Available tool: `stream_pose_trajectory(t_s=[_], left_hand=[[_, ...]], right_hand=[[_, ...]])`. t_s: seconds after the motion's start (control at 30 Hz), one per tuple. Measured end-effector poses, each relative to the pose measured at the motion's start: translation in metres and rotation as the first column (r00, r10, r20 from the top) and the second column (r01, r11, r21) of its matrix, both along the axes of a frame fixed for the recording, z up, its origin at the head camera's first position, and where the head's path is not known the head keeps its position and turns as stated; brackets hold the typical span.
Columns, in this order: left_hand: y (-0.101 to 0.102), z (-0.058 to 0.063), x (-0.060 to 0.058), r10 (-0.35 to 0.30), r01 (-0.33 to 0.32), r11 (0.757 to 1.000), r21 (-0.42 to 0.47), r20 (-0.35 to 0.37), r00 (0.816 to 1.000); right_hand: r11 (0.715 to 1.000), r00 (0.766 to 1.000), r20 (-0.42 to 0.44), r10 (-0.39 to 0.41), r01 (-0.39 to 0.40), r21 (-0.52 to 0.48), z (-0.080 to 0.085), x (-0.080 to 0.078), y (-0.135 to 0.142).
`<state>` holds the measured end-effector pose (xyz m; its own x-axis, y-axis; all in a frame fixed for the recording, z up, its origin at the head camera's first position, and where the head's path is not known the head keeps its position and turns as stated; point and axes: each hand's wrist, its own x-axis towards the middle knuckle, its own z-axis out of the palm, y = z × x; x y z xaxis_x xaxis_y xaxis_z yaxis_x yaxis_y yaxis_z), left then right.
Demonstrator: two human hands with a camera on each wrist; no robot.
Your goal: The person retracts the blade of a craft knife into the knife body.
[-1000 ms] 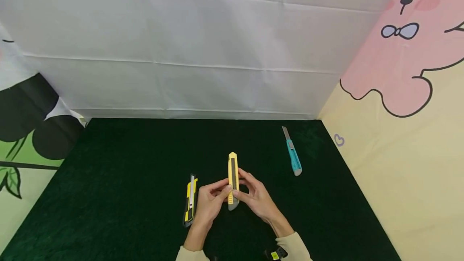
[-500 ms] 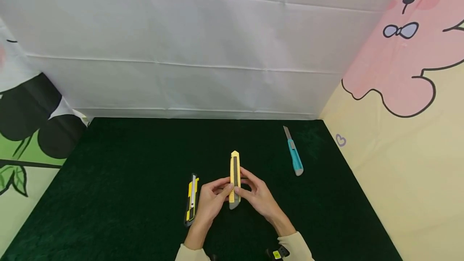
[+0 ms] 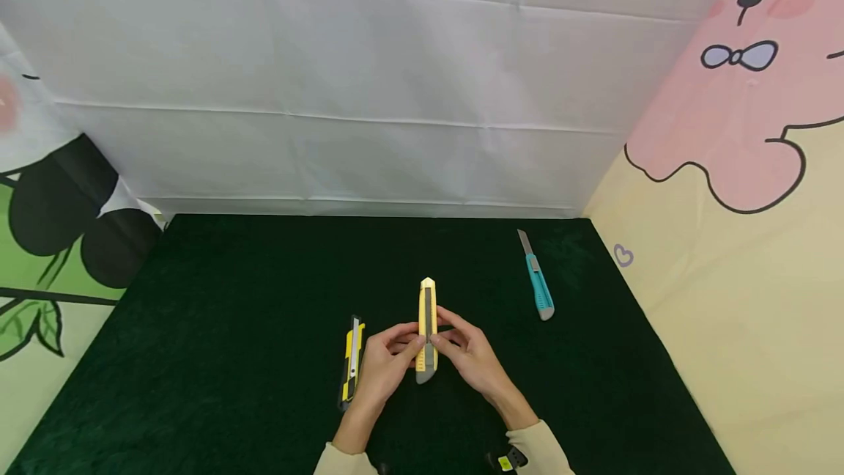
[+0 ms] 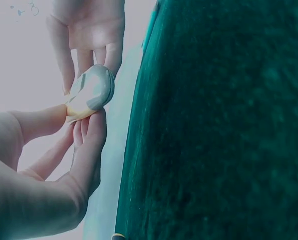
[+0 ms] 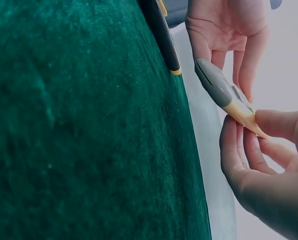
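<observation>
A yellow utility knife (image 3: 427, 303) with a grey butt stands nearly upright in the head view, held between both hands above the green cloth. No blade shows at its pointed top. My left hand (image 3: 385, 363) pinches its left side low down, thumb on the front and fingers behind. From the other side my right hand (image 3: 476, 365) pinches it, thumb on the front near the slot's lower end. The wrist views show the grey butt (image 4: 95, 86) close up, tilted, with fingertips of both hands on the yellow body (image 5: 240, 112).
A black-and-yellow utility knife (image 3: 353, 361) lies on the green cloth (image 3: 264, 299) just left of my left hand. Further back on the right lies a teal utility knife (image 3: 541, 288), its blade out. A white sheet (image 3: 395, 94) hangs behind, with patterned sheets at both sides.
The right thumb has shifted slightly up and right on the knife's front. Both hands keep their hold in nearly the same place; the head view has turned a little.
</observation>
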<state>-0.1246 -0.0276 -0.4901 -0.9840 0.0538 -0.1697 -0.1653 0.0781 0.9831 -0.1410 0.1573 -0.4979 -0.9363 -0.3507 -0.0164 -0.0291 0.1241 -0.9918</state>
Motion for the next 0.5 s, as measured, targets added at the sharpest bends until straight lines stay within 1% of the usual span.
stream_pose_trajectory(t_s=[0.07,0.3,0.5], left_hand=[[-0.0009,-0.001,-0.0006,-0.001,0.001,1.0,-0.008,-0.001,1.0],[-0.0036,0.0002,0.0,-0.012,0.012,0.999,-0.042,-0.012,1.0],[-0.0053,-0.0022,0.0004,-0.025,0.025,0.994,-0.106,0.0,1.0]], right_hand=[[1.0,1.0,-0.008,-0.003,0.003,0.002,-0.0006,-0.0001,-0.0008],[0.999,0.999,0.026,-0.037,0.037,0.001,-0.0032,-0.0005,-0.0047],[0.998,0.997,0.053,-0.053,0.052,0.022,-0.0071,0.0008,-0.007]])
